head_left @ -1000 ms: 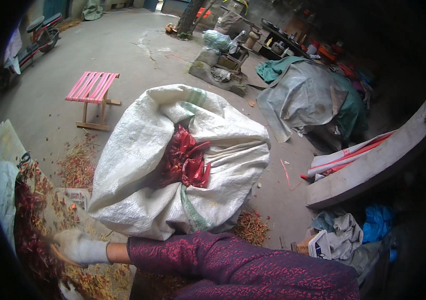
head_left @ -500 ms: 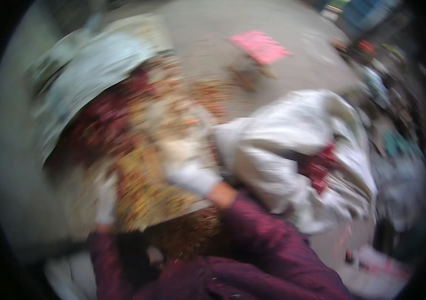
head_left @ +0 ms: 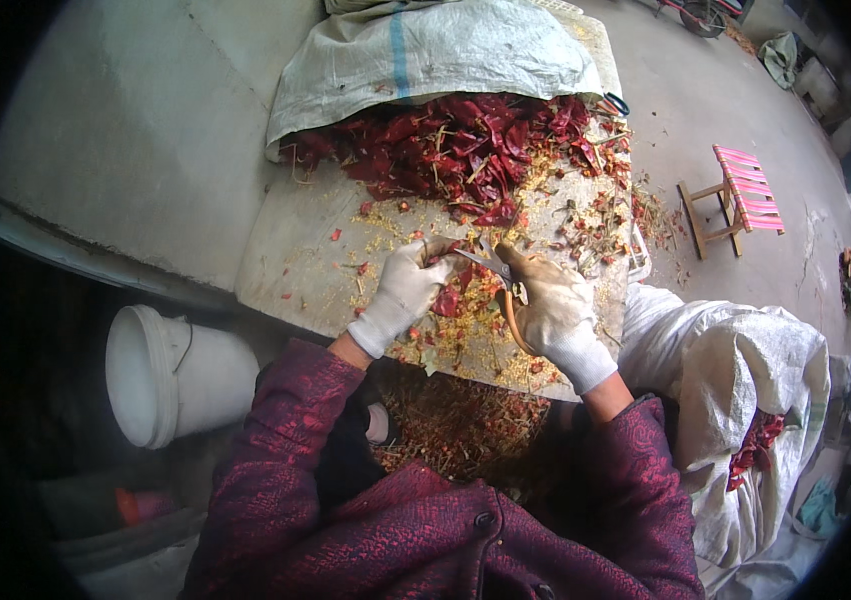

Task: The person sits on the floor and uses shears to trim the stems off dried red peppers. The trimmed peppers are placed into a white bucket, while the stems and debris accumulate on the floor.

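My left hand (head_left: pixel 398 295), in a soiled white glove, pinches a dried red chilli pepper (head_left: pixel 457 248) at its fingertips. Wrapped round a pair of scissors (head_left: pixel 491 264) with orange handles is my gloved right hand (head_left: pixel 554 308). The scissor blades are spread and point left, with their tips close beside the pepper. Both hands are above the near part of a pale worktop (head_left: pixel 281 270) strewn with yellow seeds and red scraps. Beyond them lies a heap of dried red chilli peppers (head_left: pixel 426 150), partly covered by a white woven sack (head_left: pixel 446 50).
A second scissor handle (head_left: pixel 617 103) shows at the heap's right. A white bucket (head_left: pixel 211 380) lies tilted at left. On the right are a white sack (head_left: pixel 756 360) with red peppers in its mouth and a pink-striped stool (head_left: pixel 749 190). Scraps litter the floor (head_left: pixel 461 425) below.
The view has turned and sharpened from a heavy blur. My hands, apart before, are now close together over the worktop, the scissors beside the pepper.
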Action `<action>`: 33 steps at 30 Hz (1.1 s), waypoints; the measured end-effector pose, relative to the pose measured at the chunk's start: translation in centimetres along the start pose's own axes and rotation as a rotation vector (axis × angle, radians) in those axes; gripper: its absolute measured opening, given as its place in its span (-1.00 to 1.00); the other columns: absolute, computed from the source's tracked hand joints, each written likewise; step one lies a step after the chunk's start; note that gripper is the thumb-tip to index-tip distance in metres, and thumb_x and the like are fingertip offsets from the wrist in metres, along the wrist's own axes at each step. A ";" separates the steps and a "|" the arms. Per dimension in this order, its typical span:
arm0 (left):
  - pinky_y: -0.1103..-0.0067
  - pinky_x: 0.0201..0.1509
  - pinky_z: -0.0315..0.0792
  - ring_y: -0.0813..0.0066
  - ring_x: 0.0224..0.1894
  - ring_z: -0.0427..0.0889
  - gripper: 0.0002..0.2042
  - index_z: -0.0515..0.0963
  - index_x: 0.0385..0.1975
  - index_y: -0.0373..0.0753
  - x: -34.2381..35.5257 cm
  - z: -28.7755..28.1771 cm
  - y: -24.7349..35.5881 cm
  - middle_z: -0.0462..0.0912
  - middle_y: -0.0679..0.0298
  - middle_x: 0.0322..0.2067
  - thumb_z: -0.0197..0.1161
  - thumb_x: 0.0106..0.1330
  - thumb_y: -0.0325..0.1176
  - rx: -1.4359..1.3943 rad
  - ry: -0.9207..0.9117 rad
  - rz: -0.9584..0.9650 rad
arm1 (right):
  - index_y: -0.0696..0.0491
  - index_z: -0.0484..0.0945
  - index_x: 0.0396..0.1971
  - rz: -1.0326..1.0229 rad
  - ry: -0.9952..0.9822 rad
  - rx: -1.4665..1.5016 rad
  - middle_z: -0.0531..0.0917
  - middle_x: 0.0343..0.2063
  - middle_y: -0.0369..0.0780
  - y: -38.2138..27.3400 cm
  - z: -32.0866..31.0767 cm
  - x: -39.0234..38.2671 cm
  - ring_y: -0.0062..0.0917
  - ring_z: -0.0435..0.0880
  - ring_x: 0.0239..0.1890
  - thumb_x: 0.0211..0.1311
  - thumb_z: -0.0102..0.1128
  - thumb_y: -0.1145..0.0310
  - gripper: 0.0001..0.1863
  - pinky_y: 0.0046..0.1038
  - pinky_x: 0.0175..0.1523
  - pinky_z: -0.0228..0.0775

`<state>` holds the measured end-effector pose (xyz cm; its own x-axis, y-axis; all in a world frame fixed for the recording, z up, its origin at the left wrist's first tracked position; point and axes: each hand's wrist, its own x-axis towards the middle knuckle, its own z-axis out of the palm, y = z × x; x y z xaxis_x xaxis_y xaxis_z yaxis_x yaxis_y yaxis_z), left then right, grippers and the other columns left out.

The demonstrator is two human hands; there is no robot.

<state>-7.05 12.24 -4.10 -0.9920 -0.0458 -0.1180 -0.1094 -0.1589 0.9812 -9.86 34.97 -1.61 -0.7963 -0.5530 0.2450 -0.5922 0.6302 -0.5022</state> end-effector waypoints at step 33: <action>0.67 -0.16 0.58 0.57 -0.16 0.69 -0.79 0.54 -0.02 -0.47 -0.5 0.2 0.8 0.72 0.16 -0.17 0.20 0.40 -0.55 0.153 0.001 0.019 | 0.14 0.64 -0.04 0.148 -0.028 0.504 0.69 -0.46 -0.08 -0.2 3.4 -1.3 -0.32 0.71 -0.41 0.33 0.15 0.23 -0.65 -0.35 -0.29 0.52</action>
<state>-6.64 12.33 -3.25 -0.9939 -0.0481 -0.0988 -0.0986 -0.0056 0.9951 -8.30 33.66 -4.60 -0.8592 -0.4967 0.1225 -0.3355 0.3663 -0.8679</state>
